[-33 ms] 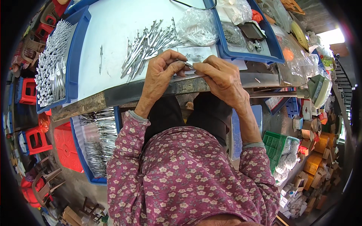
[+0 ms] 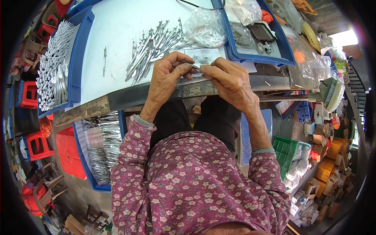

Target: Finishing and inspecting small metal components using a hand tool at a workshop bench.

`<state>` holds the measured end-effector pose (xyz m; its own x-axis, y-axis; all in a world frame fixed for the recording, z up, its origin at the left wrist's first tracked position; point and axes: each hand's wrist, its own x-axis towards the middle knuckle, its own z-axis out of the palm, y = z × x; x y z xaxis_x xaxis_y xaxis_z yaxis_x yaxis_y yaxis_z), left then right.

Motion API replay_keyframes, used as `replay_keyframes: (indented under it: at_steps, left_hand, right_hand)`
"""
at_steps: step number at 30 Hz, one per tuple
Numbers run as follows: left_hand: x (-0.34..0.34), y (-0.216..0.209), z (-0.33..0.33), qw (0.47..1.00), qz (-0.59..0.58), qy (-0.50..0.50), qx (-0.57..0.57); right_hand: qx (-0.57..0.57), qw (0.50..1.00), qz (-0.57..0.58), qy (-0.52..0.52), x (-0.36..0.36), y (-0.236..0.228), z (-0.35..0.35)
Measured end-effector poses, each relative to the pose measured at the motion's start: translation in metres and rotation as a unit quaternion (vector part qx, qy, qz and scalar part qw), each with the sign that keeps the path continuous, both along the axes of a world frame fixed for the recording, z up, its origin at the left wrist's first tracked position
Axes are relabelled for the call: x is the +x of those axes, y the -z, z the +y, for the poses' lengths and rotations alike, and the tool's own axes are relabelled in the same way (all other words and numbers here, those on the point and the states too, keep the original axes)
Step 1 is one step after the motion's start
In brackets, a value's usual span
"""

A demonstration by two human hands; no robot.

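Note:
Above the table's near edge, my left hand [image 2: 168,76] and my right hand [image 2: 229,80] meet with fingertips close together. Both pinch a short, slim silvery metal piece [image 2: 197,67], mostly covered by my fingers, so its exact kind cannot be made out. Just beyond my left hand lies a loose heap of slim, pointed silvery metal pieces [image 2: 150,53]. A clear plastic bag [image 2: 205,29] of small pale parts rests behind the hands. Beneath it is a flat, pale sheet with small dark bits [image 2: 201,56].
At the left, a blue tray [image 2: 74,74] holds many slim silvery pieces. Another blue tray [image 2: 258,59], with bags and a dark small dish, stands right. One single metal piece [image 2: 104,62] lies apart on the white tabletop [image 2: 113,23]. Below the table, a blue bin [image 2: 84,160] holds more metal pieces.

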<state>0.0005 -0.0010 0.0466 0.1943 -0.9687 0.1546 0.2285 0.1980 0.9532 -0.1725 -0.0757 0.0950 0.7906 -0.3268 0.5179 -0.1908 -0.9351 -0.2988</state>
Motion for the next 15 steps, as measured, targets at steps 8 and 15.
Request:
replay_keyframes:
  at_steps: [8, 15]
  left_hand:
    - [0.004, 0.013, -0.004, 0.995, 0.099, 0.002, 0.007]
    - [-0.005, 0.018, -0.012, 0.943, -0.257, -0.213, 0.004]
  right_hand:
    - [0.003, 0.998, 0.055, 0.007, 0.001, 0.000, -0.009]
    - [0.005, 0.996, 0.064, 0.054, 0.009, 0.027, -0.034]
